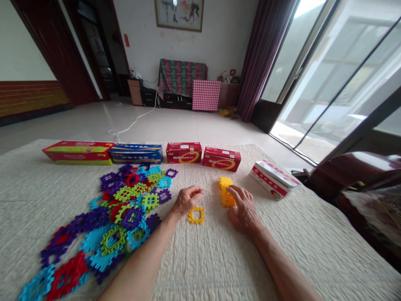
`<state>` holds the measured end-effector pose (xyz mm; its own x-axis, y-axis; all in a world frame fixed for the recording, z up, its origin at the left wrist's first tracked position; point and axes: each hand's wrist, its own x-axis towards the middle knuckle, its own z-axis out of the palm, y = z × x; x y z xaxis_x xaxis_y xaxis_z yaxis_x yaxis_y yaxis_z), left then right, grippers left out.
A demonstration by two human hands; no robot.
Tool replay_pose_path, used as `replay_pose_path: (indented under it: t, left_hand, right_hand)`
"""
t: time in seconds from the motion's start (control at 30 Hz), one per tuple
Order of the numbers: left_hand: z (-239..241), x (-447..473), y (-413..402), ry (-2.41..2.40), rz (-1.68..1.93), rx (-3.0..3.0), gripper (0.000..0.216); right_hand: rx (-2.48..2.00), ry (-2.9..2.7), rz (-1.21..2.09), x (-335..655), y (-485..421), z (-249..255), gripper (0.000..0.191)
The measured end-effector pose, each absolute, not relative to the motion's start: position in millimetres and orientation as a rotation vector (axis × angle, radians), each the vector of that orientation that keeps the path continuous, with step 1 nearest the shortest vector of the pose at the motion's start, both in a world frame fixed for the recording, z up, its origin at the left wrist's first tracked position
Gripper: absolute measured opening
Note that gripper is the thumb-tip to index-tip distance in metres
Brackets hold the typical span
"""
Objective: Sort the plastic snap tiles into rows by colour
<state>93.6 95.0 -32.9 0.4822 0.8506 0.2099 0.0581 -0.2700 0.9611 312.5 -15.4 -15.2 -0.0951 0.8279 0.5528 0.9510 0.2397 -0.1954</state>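
Note:
My left hand is closed, its fingers curled together, with nothing visible in them. Just below it, a yellow interlocking building tile with a square hole lies flat on the cream quilted cover. My right hand has its fingers apart, with the fingertips at the edge of yellow tiles that lie in a small group; part of them is hidden behind the fingers. Left of my hands spreads a loose heap of similar tiles in purple, red, light blue and green.
Along the far edge stand a red and yellow-green box, a blue box and two red boxes. A white and red box sits at an angle on the right. A dark wooden armrest borders the right side.

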Motion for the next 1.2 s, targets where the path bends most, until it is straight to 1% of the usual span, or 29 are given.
replay_pose_path:
  t: [0.1, 0.2, 0.33, 0.47, 0.6, 0.7, 0.77, 0.9, 1.0, 1.13, 1.2]
  left_hand:
    - [-33.4, 93.3, 95.3, 0.783, 0.944, 1.675, 0.028]
    - [-36.8, 94.2, 97.0, 0.790, 0.954, 1.640, 0.028]
    - [-40.2, 96.3, 100.2, 0.810, 0.997, 1.567, 0.029]
    - [-39.0, 97.6, 102.2, 0.853, 1.056, 1.523, 0.029]
    - [-38.8, 98.4, 103.4, 0.870, 1.069, 1.513, 0.030]
    - [-39.8, 99.2, 103.8, 0.866, 1.071, 1.508, 0.029]
    - [-39.5, 99.5, 103.4, 0.860, 1.072, 1.504, 0.029]
    - [-35.8, 98.8, 101.5, 0.860, 1.064, 1.514, 0.028]
    - [-32.5, 98.3, 100.0, 0.881, 1.059, 1.520, 0.027]
    - [-30.4, 98.1, 99.6, 0.902, 1.049, 1.525, 0.027]
    - [-30.0, 98.0, 99.6, 0.911, 1.046, 1.532, 0.027]
  right_hand:
    - [-1.592, -1.953, -0.279, 311.0, -15.4, -14.7, 0.064]
    - [-1.471, -1.957, -0.235, 300.8, -16.7, -14.5, 0.057]
    - [-1.349, -2.102, -0.008, 274.2, -20.6, -10.6, 0.046]
    - [-1.330, -2.246, 0.174, 249.3, -24.1, -2.0, 0.041]
    - [-1.305, -2.294, 0.254, 236.6, -24.3, 2.2, 0.038]
    - [-1.283, -2.292, 0.288, 234.3, -22.7, 0.5, 0.028]
    - [-1.251, -2.279, 0.293, 235.8, -21.4, -1.7, 0.024]
    - [-1.278, -2.160, 0.359, 242.2, -20.0, -6.7, 0.025]
    - [-1.367, -2.004, 0.399, 244.6, -19.3, -11.0, 0.031]
    - [-1.503, -2.016, 0.246, 243.7, -18.4, -14.9, 0.036]
    - [-1.540, -2.034, 0.167, 244.1, -18.5, -14.7, 0.044]
